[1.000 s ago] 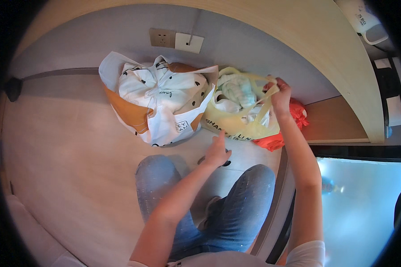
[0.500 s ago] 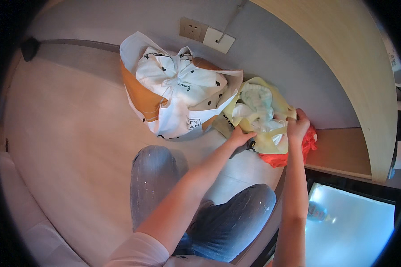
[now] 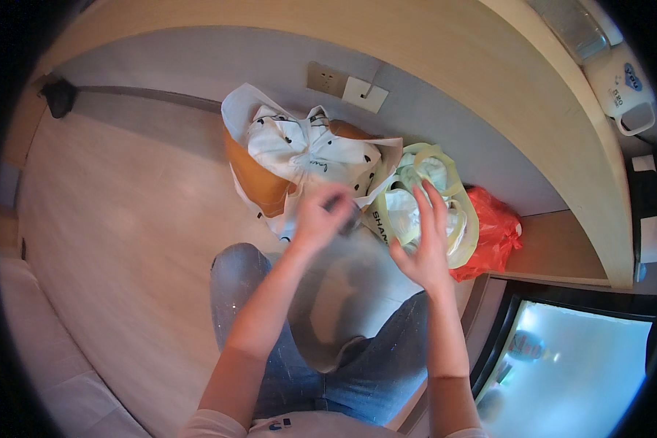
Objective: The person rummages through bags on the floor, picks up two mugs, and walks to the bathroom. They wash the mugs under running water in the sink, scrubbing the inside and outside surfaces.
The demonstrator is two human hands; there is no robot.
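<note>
My left hand (image 3: 317,223) is closed on a small dark object (image 3: 352,218) in front of the large white and brown bag; motion blur hides its kind. My right hand (image 3: 427,252) has its fingers spread, with nothing visible in them, at the near side of a pale yellow tote bag (image 3: 469,232). White and pale green cloth-like things (image 3: 403,213) show in the tote's open top. The large bag (image 3: 269,191) stands to its left, holding a white bundle (image 3: 317,150) with black hearts.
A red plastic bag (image 3: 493,232) lies right of the tote. Wall sockets (image 3: 345,86) sit behind the bags, under a curved wooden desk edge (image 3: 328,33). At the lower right is a lit glass-fronted cabinet (image 3: 569,372). A white mug (image 3: 628,95) stands at the upper right.
My left hand has moved left and up, away from the tote, with the dark object. My right hand has let go of the tote's rim and opened. The tote's top now gapes wider.
</note>
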